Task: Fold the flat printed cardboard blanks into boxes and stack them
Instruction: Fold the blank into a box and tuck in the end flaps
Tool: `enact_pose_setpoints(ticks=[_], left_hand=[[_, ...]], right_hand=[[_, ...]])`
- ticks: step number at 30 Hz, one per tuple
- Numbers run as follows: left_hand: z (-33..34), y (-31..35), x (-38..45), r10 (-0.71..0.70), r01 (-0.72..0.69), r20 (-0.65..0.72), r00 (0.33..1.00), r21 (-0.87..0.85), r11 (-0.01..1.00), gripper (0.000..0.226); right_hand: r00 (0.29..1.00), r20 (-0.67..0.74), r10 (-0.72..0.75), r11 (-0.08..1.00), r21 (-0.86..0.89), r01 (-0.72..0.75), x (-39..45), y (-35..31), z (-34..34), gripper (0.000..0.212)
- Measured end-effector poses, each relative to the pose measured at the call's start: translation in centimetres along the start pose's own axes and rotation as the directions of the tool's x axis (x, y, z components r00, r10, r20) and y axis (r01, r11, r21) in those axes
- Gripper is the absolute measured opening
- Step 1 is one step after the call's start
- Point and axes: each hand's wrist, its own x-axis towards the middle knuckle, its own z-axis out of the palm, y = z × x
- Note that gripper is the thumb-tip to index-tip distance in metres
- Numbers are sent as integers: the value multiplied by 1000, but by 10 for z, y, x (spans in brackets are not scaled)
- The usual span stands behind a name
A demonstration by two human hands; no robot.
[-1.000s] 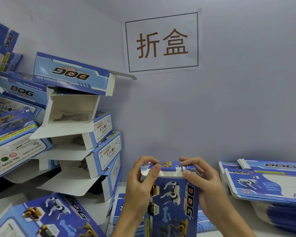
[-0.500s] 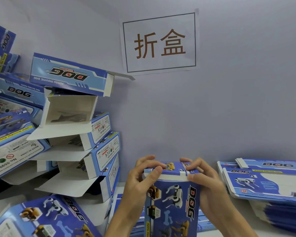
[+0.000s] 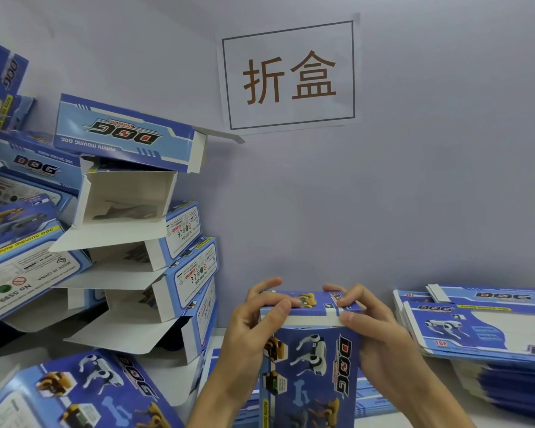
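The wall [image 3: 383, 196], pale lilac, fills the background; a white paper sign [image 3: 289, 74] with two brown characters inside a dark rectangular border is fixed to it, upper centre. At left, a leaning pile of folded boxes [image 3: 130, 242], blue-printed with "DOG" lettering, rises against the wall. Several lie on their sides with end flaps open toward the camera, showing white interiors; what one of them holds, a dark shape at its floor, cannot be told. The topmost box [image 3: 127, 134] rests tilted, its print upside down and one flap projecting right. At lower left, a further box [image 3: 84, 393], printed with robot-dog figures, lies nearest the camera. At right, a stack of flat blanks [image 3: 482, 329] lies on the white table [image 3: 167, 378], well apart from the pile; the upper sheets are fanned slightly. More flat printed sheets lie beneath the hands, partly hidden by them. At bottom centre, the box in hand [image 3: 312, 366] stands upright between both hands, in front of the wall. The left hand [image 3: 247, 335] grips its upper left edge, thumb laid across the top flap, fingers curled behind. The right hand [image 3: 380, 341] grips the upper right edge, thumb and forefinger pinching the top flap, which lies nearly closed with a white strip showing along its front.
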Motion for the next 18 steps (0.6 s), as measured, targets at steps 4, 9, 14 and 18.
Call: enact_pose_setpoints(ticks=[4,9,14,18], left_hand=[[-1,-4,1,-9,5,-48,999,-78,997,25],[-3,-5,1,-33,24,-58,998,-158,987,26],[-5,-3,0,-27,25,-12,1000,-144,989,41],[-5,0,0,-10,17,71,997,-105,994,50]], right_hand=[[1000,-14,-20,999,-44,20,3,2,1,9],[999,-14,-43,997,-72,41,4,4,3,9],[1000,5,-10,999,-33,10,1,2,0,12],[998,40,40,999,20,-41,-3,0,-5,26]])
